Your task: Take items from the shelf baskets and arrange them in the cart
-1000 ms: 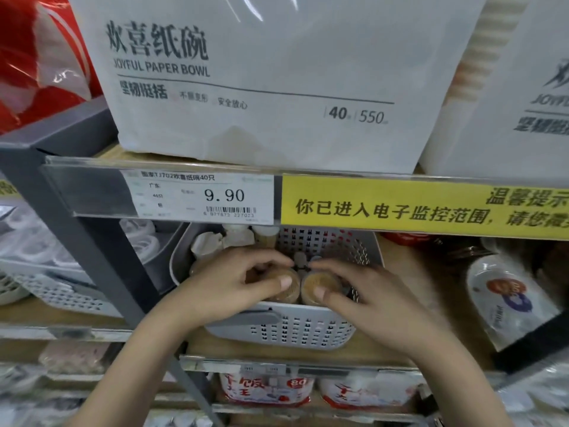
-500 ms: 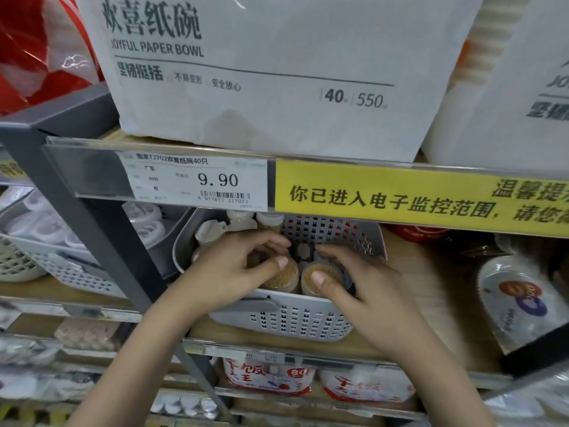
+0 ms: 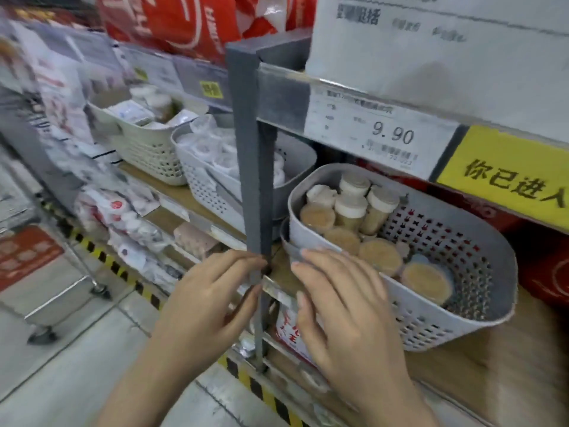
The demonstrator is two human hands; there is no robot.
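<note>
Left hand (image 3: 209,298): fingers loosely spread and relaxed, holding nothing; fingertips at the grey shelf post (image 3: 254,192), apparently touching it.
Right hand (image 3: 345,306): fingers straight and slightly fanned, nothing in the grip; fingertips by the near rim and grey handle of the grey basket (image 3: 480,303); contact cannot be told through the blur.
Task items: round toothpick tubs (image 3: 380,257) lie on their sides along the near wall of the basket; taller white-capped jars (image 3: 351,208) stand upright at the far left end.
Basket position: on the wooden shelf (image 3: 508,371), under the price tag (image 3: 381,140) reading 9.90 and beside the yellow sign (image 3: 505,171).
Neighbours: cream basket (image 3: 147,146) and white basket (image 3: 209,177) further left on the same shelf, filled with white packets.
Cart: grey frame with castors (image 3: 55,306) low at the left is probably it; too blurred to confirm.
Step in hand, judged: both hands empty at the basket edge, so a pick comes next.
Doing it well: reach over the rim, not through the post; pinch one tub round its body, since a tub on its side can roll; keep the lid end level; steady the basket with the free hand.
Risk: nudging the jars over, or dragging the basket off the shelf edge.
</note>
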